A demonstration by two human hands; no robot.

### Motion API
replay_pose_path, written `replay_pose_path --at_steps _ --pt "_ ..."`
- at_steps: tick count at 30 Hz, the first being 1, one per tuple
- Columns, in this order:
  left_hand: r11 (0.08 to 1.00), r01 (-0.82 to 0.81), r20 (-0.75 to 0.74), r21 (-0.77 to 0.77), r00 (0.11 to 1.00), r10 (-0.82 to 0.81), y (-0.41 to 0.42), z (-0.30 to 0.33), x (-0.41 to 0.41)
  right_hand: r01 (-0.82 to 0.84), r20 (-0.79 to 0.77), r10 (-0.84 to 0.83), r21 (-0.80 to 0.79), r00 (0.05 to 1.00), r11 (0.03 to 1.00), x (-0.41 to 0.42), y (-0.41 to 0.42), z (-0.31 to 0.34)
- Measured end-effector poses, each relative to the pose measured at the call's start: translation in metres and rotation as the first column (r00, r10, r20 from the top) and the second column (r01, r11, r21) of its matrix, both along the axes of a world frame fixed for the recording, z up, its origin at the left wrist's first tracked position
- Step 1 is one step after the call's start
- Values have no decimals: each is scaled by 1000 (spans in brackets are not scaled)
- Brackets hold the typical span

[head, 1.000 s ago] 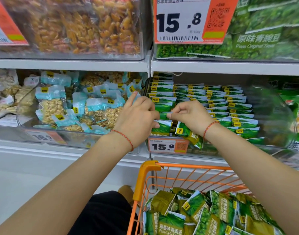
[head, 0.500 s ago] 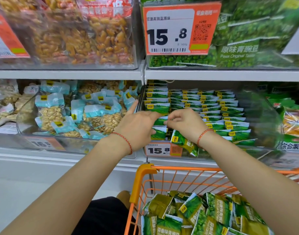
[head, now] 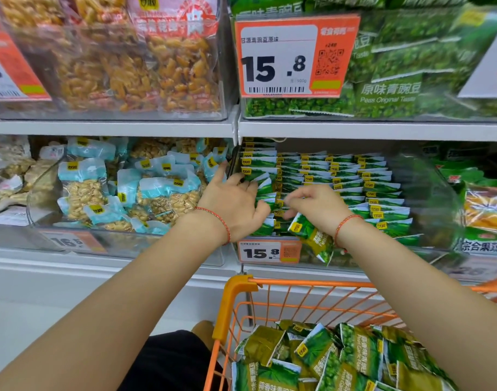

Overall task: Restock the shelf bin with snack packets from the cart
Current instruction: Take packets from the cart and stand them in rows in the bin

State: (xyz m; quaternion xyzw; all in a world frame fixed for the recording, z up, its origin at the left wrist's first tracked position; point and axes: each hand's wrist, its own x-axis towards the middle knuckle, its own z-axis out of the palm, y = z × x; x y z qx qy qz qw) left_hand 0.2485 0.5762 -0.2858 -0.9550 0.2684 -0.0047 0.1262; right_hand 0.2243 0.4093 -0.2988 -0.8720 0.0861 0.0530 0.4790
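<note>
The clear shelf bin (head: 428,201) holds neat rows of green snack packets (head: 351,179). My left hand (head: 233,204) is at the bin's left column, index finger straight, the other fingers and thumb curled round the upright packets (head: 265,193) there. Close beside it, my right hand (head: 316,207) has its fingers curled into the rows, and a green packet (head: 312,235) hangs from under its palm over the bin's front edge. Below, the orange cart (head: 231,300) holds a heap of the same green packets (head: 326,359).
A bin of blue-topped peanut packs (head: 100,190) stands to the left, touching my left index finger. An orange 15.8 price tag (head: 270,251) is on the bin front. The upper shelf (head: 354,129) overhangs the bin. Other snack bags (head: 484,210) fill the bin to the right.
Both hands have reached deeper into the bin's left column of green packets. My view has tilted up, so the shelf sits lower in the frame.
</note>
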Motion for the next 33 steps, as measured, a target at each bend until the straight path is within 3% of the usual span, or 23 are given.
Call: replay_pose_path --at_steps 2,4,6,7,9,11,15,18,20,21,23,24,26,28,31,33 --pt "1000 -13 -28 7 1000 13 0 1 2 157 -84 -149 87 985 984 3 -16 3" --pt "996 15 68 -85 998 -10 2 3 0 310 -184 -274 204 944 929 1 -25 7" --pt "909 147 272 -390 961 -39 -4 4 -15 412 -210 -360 312 909 856 1 -30 9" --pt "795 162 257 -585 966 -8 -10 7 -29 422 -187 -380 328 906 845 -1 -29 11" --pt "567 -59 -70 -821 998 2 -28 17 -62 438 -101 -431 341 897 832 -4 -26 12" --pt "519 -262 -316 -814 949 -16 -46 19 -81 421 -29 -455 432 890 798 -12 -15 17" --pt "259 -430 -466 -865 880 -93 -51 6 -83 289 36 -351 491 936 822 -30 -4 21" --pt "107 -553 -563 -826 816 -130 -45 -3 -84 88 -25 -89 529 996 844 -45 -13 21" --pt "127 -558 -572 -820 808 -143 -42 -4 -88 -19 -88 87 586 992 810 -57 -22 21" --pt "198 -531 -559 -824 818 -134 -41 -5 -89 -35 -112 130 611 985 791 -60 -27 20" --pt "348 -391 -446 -852 890 -92 -34 -4 -94 -15 -128 124 635 984 772 -64 -37 20" --pt "378 -308 -352 -873 934 -54 -29 -3 -95 28 -124 68 643 990 766 -65 -41 21" --pt "350 -161 -158 -923 987 37 -12 -5 -96 119 -67 -98 626 993 771 -65 -46 21" --pt "252 -92 -57 -963 988 140 7 -12 -93 178 5 -235 636 972 751 -62 -47 19" --pt "128 -91 -55 -988 963 263 26 -25 -85 192 125 -312 562 942 805 -53 -36 19" --pt "126 -80 -42 -989 959 279 32 -31 -80 142 222 -274 474 936 869 -47 -26 15"
